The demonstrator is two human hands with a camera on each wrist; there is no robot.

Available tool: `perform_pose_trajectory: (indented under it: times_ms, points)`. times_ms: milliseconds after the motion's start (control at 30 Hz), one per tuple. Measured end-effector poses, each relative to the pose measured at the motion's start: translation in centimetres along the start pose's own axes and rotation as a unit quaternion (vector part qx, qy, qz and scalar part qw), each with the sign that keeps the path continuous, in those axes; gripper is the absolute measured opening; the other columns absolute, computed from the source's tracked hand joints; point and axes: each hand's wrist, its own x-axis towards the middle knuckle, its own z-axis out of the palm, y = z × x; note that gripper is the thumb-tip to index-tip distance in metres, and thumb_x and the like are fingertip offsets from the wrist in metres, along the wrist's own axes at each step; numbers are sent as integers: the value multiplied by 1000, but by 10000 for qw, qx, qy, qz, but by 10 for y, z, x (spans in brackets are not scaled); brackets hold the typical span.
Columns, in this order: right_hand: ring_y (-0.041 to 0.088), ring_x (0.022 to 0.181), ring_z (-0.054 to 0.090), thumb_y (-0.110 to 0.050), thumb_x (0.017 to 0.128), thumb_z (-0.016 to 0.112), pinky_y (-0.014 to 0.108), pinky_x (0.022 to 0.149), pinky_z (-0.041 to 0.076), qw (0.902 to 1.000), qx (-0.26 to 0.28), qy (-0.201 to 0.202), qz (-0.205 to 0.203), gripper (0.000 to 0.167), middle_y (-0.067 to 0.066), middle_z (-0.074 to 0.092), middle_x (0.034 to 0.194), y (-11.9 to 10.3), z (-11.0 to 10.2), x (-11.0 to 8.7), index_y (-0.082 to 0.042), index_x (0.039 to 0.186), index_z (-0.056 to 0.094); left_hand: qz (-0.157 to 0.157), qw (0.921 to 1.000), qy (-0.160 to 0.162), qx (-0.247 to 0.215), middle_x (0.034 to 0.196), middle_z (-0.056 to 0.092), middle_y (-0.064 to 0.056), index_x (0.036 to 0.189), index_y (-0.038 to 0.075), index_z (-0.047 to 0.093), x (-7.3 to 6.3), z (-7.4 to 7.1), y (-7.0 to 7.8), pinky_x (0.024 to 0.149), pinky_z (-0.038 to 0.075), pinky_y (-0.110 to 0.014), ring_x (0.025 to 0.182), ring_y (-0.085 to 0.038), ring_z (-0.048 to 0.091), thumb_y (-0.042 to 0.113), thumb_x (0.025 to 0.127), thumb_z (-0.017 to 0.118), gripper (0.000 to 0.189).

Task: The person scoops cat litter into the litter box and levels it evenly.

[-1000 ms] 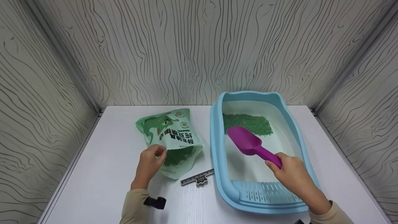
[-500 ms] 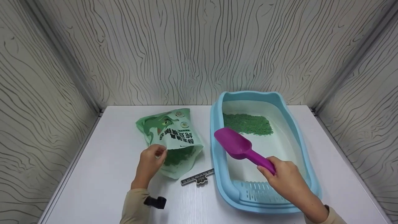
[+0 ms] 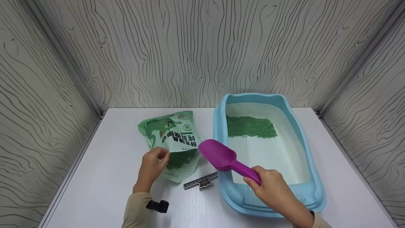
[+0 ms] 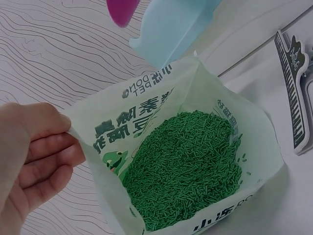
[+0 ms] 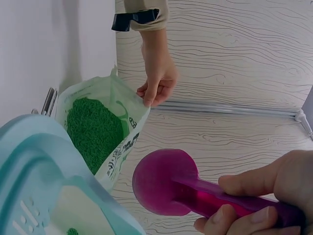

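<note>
My left hand (image 3: 155,164) pinches the edge of an open bag (image 3: 171,133) of green pellet cat litter. Its mouth is held wide, and the left wrist view shows the pellets (image 4: 183,166) heaped inside. In my right hand (image 3: 272,186) is a magenta scoop (image 3: 218,155), gripped by its handle, its bowl empty. The scoop's tip overlaps the bag's right edge in the head view, above the left rim of a light blue litter box (image 3: 223,126). A patch of green litter (image 3: 251,127) lies at the far left of the box's floor.
A ruler-shaped clip (image 3: 201,182) with a dark decorated middle lies on the white table (image 3: 104,177) between bag and litter box. The front of the box has a slotted ledge (image 3: 294,193). Wood-patterned panels (image 3: 202,53) stand behind and at both sides.
My right hand has carried the scoop leftward and toward me, from over the litter box's inside to across its left rim beside the bag. The left hand and bag keep their place.
</note>
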Motion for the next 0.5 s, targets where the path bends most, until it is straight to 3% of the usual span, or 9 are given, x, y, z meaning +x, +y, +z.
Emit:
perform_pose_trajectory:
  times_ms: [500]
  points:
    - [4,52,39,-14,80,75,15,48,33,9993,49,-268,-265,16,-2,51,59,-9,31,4,-2,84,65,-103,9999,-63,-14,78,71,-6,84,1,68,0,-1,0,62,57,-26,68,-13,65,6,83,71,6]
